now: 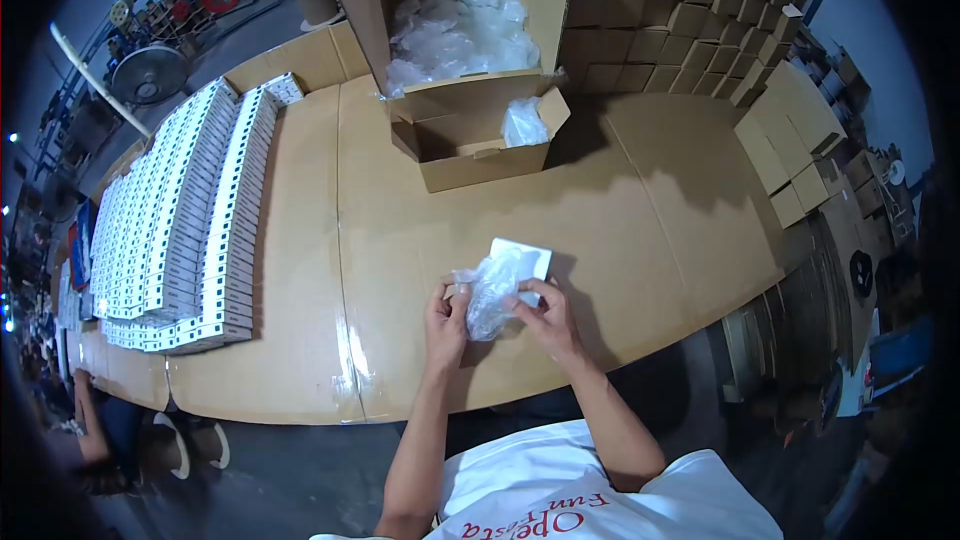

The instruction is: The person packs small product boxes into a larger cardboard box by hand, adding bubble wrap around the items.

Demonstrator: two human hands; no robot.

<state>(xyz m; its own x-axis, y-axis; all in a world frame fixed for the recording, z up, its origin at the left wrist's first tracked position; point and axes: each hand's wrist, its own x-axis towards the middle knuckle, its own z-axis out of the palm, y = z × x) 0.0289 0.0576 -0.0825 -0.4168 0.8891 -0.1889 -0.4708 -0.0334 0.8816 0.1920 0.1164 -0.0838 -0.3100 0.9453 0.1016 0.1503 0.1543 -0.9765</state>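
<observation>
Over the front of the cardboard-covered table, my left hand (448, 320) pinches the left edge of a clear plastic bag (488, 298). A white box (528, 258) is partly inside the bag, its upper corner sticking out of the film. My right hand (549, 316) grips the right side, its thumb on the bag and its fingers curled behind the white box. Beyond my hands stands an open brown carton (470, 176) with one plastic-wrapped piece (524, 123) in its right end.
Behind the carton, a large open box (357, 10) holds a heap of clear plastic bags (465, 28). Long stacks of small white boxes (170, 210) line the left. Brown cartons (670, 30) are piled at the back right. Another person's arm (90, 420) shows at the lower left.
</observation>
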